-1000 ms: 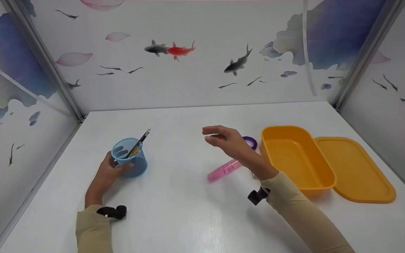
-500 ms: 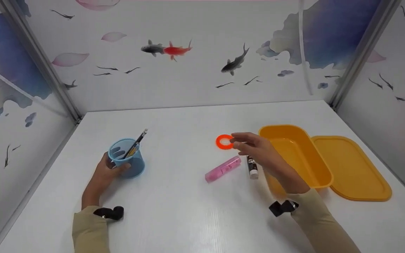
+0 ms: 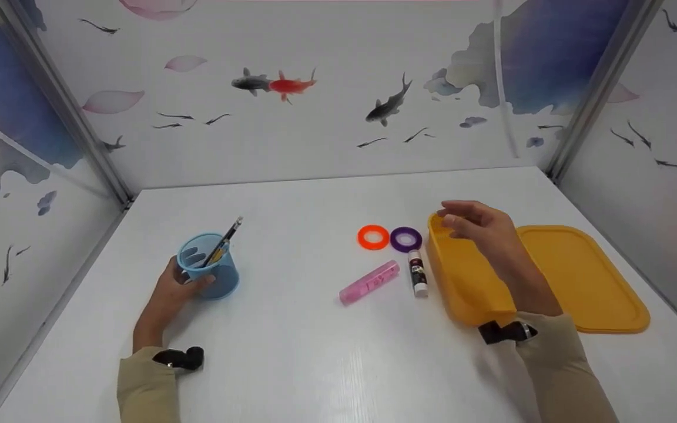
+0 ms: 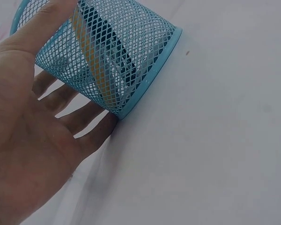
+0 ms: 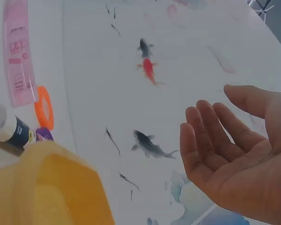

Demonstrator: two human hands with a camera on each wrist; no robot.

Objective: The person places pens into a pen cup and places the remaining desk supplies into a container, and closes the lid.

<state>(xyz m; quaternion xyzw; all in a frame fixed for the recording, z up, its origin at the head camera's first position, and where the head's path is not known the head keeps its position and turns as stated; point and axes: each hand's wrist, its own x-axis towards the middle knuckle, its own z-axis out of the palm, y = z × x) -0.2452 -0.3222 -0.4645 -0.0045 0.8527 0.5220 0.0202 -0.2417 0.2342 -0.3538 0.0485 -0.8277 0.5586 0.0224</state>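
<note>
My left hand (image 3: 168, 294) grips a light blue mesh pen cup (image 3: 225, 283) at the left of the table, thumb on the near side and fingers behind. Inside the cup lean several pens or pencils (image 3: 230, 236), one dark and sticking out above the rim; a yellow one (image 4: 91, 58) shows through the mesh in the left wrist view. Over the yellow plastic box (image 3: 453, 288) hovers my right hand (image 3: 494, 241), palm facing left, fingers loosely bent and holding nothing. It hides part of the box's inside.
Left of the box lie an orange ring (image 3: 361, 237), a purple ring (image 3: 394, 239), a pink tube (image 3: 369, 283) and a black-and-white glue stick (image 3: 417, 271). A flat yellow lid (image 3: 585, 276) lies right of the box. Patterned walls (image 3: 291, 147) enclose the table's back and sides.
My right hand has moved right, from above the pink tube and the rings to over the yellow box, uncovering both rings and the glue stick. My left hand keeps its grip on the cup.
</note>
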